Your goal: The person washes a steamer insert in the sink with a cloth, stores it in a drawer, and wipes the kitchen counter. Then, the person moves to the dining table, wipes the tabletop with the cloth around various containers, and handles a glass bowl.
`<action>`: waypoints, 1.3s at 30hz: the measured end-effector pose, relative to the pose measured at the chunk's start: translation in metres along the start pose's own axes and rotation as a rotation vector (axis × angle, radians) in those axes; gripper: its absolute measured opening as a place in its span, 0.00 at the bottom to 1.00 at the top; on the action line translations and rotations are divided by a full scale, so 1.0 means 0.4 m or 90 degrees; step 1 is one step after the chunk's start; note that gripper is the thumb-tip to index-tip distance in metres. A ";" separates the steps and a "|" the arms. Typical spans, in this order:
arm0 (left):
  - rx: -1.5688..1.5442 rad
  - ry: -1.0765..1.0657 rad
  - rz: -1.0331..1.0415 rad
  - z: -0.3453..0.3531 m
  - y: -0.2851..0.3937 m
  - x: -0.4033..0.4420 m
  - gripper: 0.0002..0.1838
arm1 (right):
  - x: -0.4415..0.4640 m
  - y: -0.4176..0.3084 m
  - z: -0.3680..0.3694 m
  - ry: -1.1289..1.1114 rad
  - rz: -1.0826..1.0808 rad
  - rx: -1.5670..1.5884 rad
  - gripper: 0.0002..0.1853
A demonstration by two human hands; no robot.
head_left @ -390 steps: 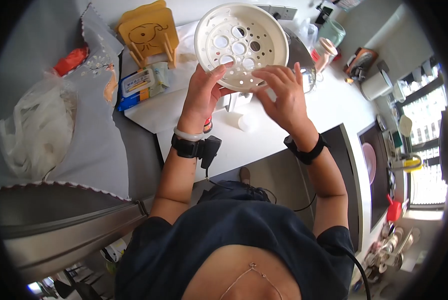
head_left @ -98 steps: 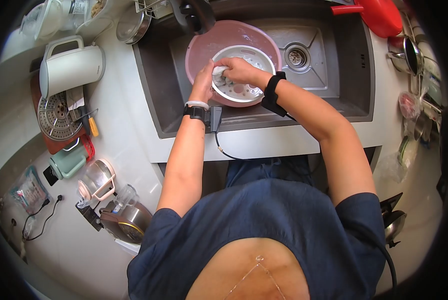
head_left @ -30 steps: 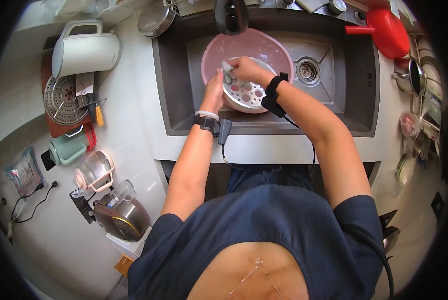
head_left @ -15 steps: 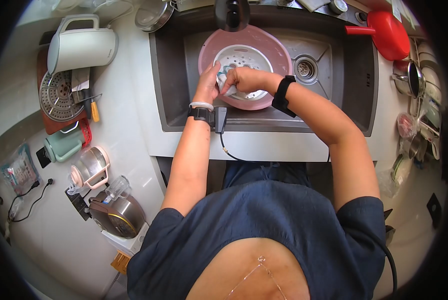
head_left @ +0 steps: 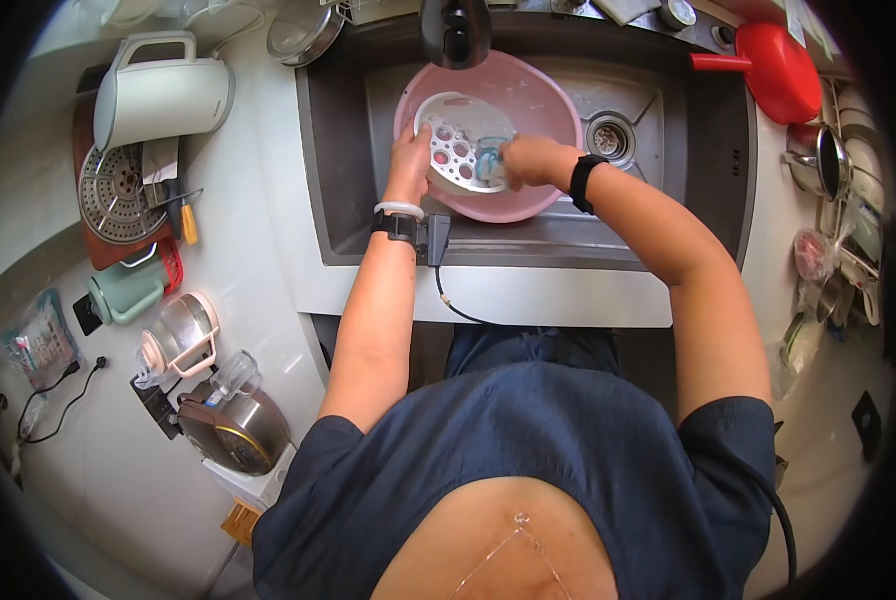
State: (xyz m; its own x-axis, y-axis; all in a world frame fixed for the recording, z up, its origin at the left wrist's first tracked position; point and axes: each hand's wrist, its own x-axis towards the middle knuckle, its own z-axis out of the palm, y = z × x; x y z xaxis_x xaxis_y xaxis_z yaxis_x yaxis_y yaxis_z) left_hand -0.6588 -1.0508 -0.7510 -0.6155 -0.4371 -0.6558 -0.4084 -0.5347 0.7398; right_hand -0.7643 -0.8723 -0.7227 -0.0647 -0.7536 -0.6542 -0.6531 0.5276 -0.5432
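Gripping the round, perforated colander (head_left: 469, 137) are left fingers (head_left: 423, 136), while right fingers (head_left: 514, 158) hold crumpled blue-white cloth (head_left: 489, 162).

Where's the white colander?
Head view, upper middle: the white colander is over the pink basin in the sink, left hand at its left edge, drain off to its right.

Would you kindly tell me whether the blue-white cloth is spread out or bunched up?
Bunched: the blue-white cloth is crumpled at the right hand, covering only a small part of the white perforated plastic basket.
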 end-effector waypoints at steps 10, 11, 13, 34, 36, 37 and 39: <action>0.178 0.047 0.014 -0.014 -0.010 -0.023 0.16 | 0.082 0.159 0.029 0.211 0.144 0.022 0.21; 0.181 0.048 0.012 -0.015 -0.010 -0.030 0.17 | 0.091 0.167 0.028 0.289 0.131 0.132 0.24; 0.180 0.039 0.023 0.000 0.002 -0.051 0.18 | 0.103 0.141 0.018 0.389 0.059 0.182 0.27; 0.297 -0.042 0.327 0.043 0.075 -0.092 0.26 | 0.114 0.046 -0.022 0.454 0.132 0.231 0.26; 0.104 0.014 0.279 0.051 0.113 -0.103 0.28 | 0.081 0.042 -0.016 0.309 0.252 0.509 0.25; 0.214 0.016 0.330 0.030 0.112 -0.074 0.29 | 0.096 0.054 0.017 0.304 0.218 0.525 0.25; 0.242 0.037 0.367 0.029 0.106 -0.060 0.30 | 0.111 0.042 0.048 0.215 0.261 0.597 0.24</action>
State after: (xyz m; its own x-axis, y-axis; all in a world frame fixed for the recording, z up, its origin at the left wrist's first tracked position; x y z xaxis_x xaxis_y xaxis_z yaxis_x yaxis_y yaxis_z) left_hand -0.6693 -1.0545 -0.7024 -0.7726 -0.6189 -0.1416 -0.2416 0.0803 0.9670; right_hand -0.7637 -0.8894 -0.7708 -0.4462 -0.4451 -0.7764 0.2946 0.7461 -0.5971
